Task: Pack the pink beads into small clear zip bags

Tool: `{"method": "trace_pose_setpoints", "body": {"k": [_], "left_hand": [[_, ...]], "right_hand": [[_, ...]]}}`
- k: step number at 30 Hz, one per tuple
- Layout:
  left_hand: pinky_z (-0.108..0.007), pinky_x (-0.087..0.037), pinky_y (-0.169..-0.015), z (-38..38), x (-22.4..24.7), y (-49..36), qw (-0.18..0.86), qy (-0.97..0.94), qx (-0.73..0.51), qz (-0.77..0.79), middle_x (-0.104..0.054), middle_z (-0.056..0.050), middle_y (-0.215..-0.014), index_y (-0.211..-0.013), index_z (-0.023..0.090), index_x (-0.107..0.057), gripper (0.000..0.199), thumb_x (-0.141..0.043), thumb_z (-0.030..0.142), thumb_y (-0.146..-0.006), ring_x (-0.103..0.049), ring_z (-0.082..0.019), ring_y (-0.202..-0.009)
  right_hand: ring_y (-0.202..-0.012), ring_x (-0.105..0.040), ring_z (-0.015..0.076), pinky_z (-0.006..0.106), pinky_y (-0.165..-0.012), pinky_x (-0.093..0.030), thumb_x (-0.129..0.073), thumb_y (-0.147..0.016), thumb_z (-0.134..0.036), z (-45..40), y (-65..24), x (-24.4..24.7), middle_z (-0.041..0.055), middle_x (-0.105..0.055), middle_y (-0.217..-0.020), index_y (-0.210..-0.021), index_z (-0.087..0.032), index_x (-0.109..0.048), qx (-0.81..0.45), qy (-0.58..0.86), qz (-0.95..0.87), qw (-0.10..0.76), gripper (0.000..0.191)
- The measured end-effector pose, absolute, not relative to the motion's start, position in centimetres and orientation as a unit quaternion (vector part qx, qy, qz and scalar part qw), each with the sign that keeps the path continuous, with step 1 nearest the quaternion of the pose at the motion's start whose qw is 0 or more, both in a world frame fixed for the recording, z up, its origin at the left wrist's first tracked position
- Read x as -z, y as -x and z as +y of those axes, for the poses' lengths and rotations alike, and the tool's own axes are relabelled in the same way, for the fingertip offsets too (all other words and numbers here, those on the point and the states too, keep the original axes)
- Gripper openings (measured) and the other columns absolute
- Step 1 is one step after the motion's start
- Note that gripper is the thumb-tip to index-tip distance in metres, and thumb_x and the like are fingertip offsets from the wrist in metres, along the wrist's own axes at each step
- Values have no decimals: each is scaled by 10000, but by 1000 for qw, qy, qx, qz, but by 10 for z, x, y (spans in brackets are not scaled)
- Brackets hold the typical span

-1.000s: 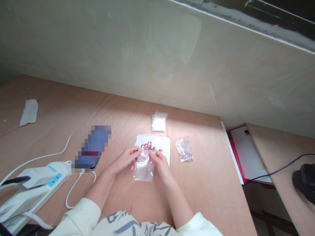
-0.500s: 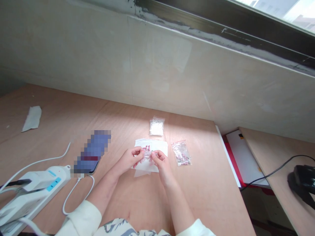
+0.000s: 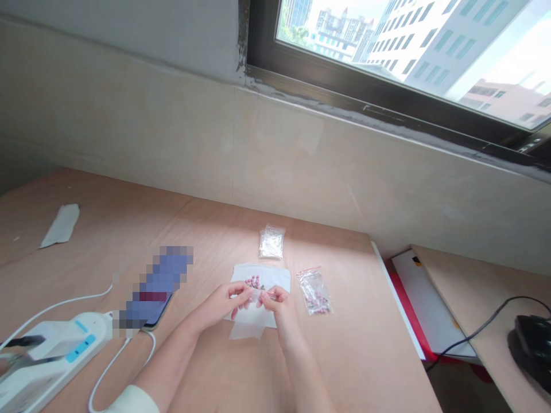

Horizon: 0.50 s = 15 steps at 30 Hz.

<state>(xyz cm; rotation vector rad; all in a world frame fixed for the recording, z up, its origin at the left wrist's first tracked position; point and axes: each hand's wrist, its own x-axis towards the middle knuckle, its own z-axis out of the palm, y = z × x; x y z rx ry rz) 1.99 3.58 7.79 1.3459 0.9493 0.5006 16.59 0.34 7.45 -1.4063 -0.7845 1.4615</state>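
At lower centre of the frame, the left hand (image 3: 225,299) and right hand (image 3: 279,302) pinch a clear bag (image 3: 256,295) between closed fingers (image 3: 243,297) over white paper (image 3: 280,279), where loose pink pieces (image 3: 255,281) appear not yet bagged, while a second bag (image 3: 315,292), seemingly done, lies part-filled right of centre.

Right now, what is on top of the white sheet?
Small pink pieces lie there; the left hand and right hand hide part of the white sheet and anything beneath them.

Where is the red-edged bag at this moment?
In the head view, the red-edged bag lies on the table, to the right of the white sheet and the right hand, nearer the viewer than the stacked bags.
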Motion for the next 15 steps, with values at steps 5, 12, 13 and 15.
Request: {"method": "trace_pose_setpoints", "body": {"k": [5,12,13,15], "left_hand": [[-188,-253,-447,39,-70,-13,622,-577,-253,465,-345,71,-465,-535,159,-410,346,-442,438,-738,-341,-72,-448],[-193,-255,-457,44,-64,-15,639,-562,-250,462,-319,74,-470,-532,161,-410,371,-442,481,-720,-337,-77,-452],[-193,-258,-456,45,-64,-15,639,-558,-252,466,-323,74,-471,-552,160,-431,366,-439,484,-720,-338,-78,-451],[-191,-269,-458,48,-62,-16,634,-549,-267,474,-350,69,-489,-581,156,-455,359,-434,485,-724,-340,-75,-451]], "right_hand": [[-545,-450,111,229,-546,-305,-604,-607,-382,7,-170,-64,6,-581,-573,-547,-150,-574,-580,585,-351,445,242],[-465,-368,87,223,-508,-275,-588,-608,-439,11,-174,-46,-22,-485,-461,-476,-155,-527,-536,618,-351,456,319],[-467,-372,90,224,-509,-278,-579,-618,-449,11,-173,-47,-22,-476,-456,-483,-155,-532,-538,617,-352,454,326],[-472,-388,96,225,-505,-289,-572,-624,-462,9,-170,-50,-20,-484,-475,-547,-158,-560,-557,606,-342,453,313]]}}
